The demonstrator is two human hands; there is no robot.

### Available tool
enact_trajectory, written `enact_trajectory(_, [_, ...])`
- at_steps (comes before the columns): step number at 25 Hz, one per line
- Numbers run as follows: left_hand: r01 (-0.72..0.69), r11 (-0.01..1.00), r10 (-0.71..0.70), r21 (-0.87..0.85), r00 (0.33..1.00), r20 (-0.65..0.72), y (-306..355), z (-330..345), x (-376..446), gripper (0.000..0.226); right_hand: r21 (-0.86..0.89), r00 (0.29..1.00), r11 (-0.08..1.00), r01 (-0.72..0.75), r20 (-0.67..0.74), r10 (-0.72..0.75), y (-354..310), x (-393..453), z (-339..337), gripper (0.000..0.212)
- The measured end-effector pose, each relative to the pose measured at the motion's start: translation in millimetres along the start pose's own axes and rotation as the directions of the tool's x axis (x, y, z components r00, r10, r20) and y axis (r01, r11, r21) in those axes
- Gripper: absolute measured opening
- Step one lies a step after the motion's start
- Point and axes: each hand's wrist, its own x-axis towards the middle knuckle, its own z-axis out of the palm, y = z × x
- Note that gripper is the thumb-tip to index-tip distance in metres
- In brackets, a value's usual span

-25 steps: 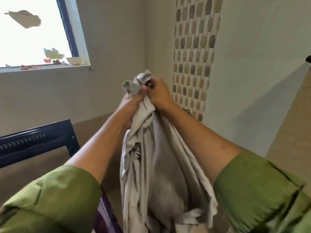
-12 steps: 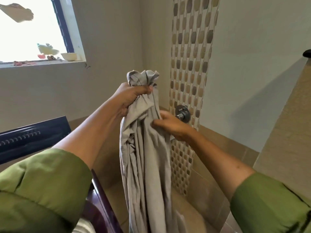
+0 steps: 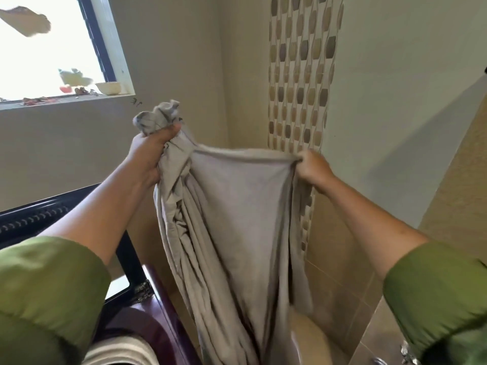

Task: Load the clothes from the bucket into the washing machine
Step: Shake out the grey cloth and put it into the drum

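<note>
Hands, two: left hand (image 3: 149, 154) and right hand (image 3: 312, 167) grip one grey cloth (image 3: 237, 219).

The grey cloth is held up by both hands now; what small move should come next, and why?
Probably lower the wrinkled grey cloth leftward toward the dark maroon washing machine opening. The left hand grips its bunched top, the right hand pinches an edge pulled out sideways, so the cloth hangs untangled and free, beside the machine rather than over it.

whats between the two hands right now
In the head view, a taut edge of the grey cloth spans from the left hand to the right hand; both grip it.
</note>
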Motion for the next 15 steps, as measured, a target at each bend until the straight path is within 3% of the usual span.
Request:
enact_trajectory(1, [-0.034,0.994,0.032,-0.104,0.999,-0.018,-2.3,-1.9,2.9,0.013,0.277,0.967,0.960,-0.046,-0.228,0.112,-11.7,4.3,-13.6,0.020])
enact_trajectory(2, [-0.057,0.985,0.057,-0.163,0.998,-0.006,-5.1,1.4,3.9,0.012,0.502,0.924,0.865,-0.012,-0.325,0.202,-28.6,4.8,-19.3,0.022])
enact_trajectory(3, [-0.061,0.983,0.070,-0.174,0.997,0.045,-9.7,10.1,2.6,0.014,0.638,0.929,0.767,0.066,-0.319,0.186,-52.0,1.2,-18.9,0.022])
enact_trajectory(4, [-0.040,0.989,0.061,-0.143,0.987,0.146,-16.6,23.0,-1.8,0.018,0.671,0.955,0.725,0.151,-0.289,0.068,-77.9,-5.2,-14.2,0.022])
enact_trajectory(6, [0.041,0.999,-0.036,-0.003,0.909,0.415,-28.5,51.3,-18.2,0.025,0.603,0.957,0.744,0.289,-0.203,-0.207,-118.5,-22.0,-1.4,0.021])
enact_trajectory(8, [0.032,0.984,-0.124,0.174,0.825,0.551,-31.8,63.0,-28.6,0.023,0.608,0.946,0.725,0.324,-0.191,-0.263,-131.2,-33.4,-6.4,0.021])
enact_trajectory(9, [-0.017,0.965,-0.139,0.261,0.814,0.564,-31.0,60.9,-26.9,0.023,0.647,0.951,0.700,0.303,-0.161,-0.263,-123.3,-31.4,-11.6,0.020])
enact_trajectory(11, [-0.072,0.925,-0.150,0.372,0.832,0.534,-28.3,51.8,-23.2,0.031,0.729,0.934,0.663,0.168,0.097,-0.344,-98.5,-29.4,-22.7,0.040])
enact_trajectory(13, [-0.051,0.925,-0.132,0.376,0.885,0.446,-27.6,48.0,-18.8,0.038,0.754,0.816,0.657,0.005,0.377,-0.438,-72.0,-29.1,-19.3,0.057])
enact_trajectory(15, [-0.021,0.944,-0.100,0.330,0.933,0.346,-26.9,50.7,-16.9,0.040,0.607,0.681,0.794,0.031,0.569,-0.461,-57.1,-37.1,0.2,0.037])
